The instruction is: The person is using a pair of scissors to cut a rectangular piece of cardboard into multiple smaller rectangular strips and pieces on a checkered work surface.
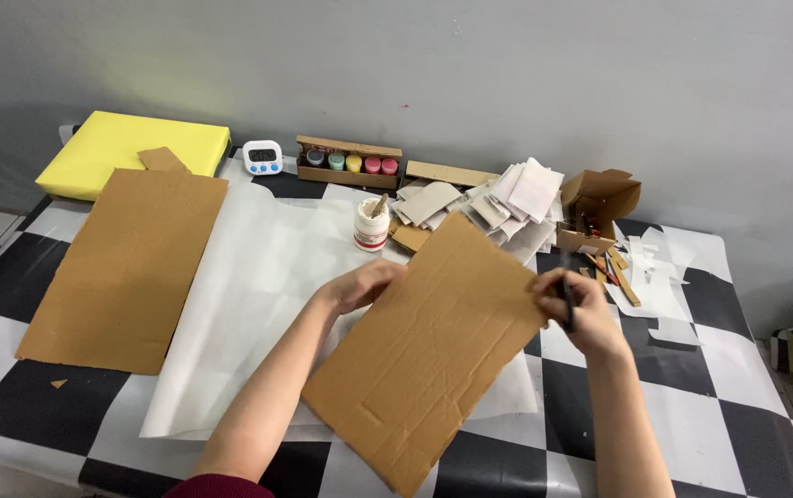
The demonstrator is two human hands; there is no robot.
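Our left hand (359, 286) grips the upper left edge of a brown cardboard sheet (424, 350), the fingers curled over the border. Our right hand (581, 309) is clenched around a thin dark tool (567, 295) at the right edge of the same sheet; it may be a cutter or a pen, we cannot tell which. The sheet lies tilted on a large white paper (258, 277), and its lower corner reaches near the front edge of the checkered table (747, 433).

If the tool is a blade, we judge the first risk is for the left hand, because it holds the sheet on the line where a stroke could travel. The sheet could also slide on the smooth white paper when we press, so a line would go crooked. A blade that passes through the cardboard could mark the paper and the table cover below.

Just behind the left hand stands an open white glue jar (371, 226) with a stick inside; lifting the far corner of the sheet could knock it over. On the right, white paper scraps (659, 277) and a small open box (599, 207) are near our elbow's way. The second cardboard sheet (129, 267) on the left is well apart.
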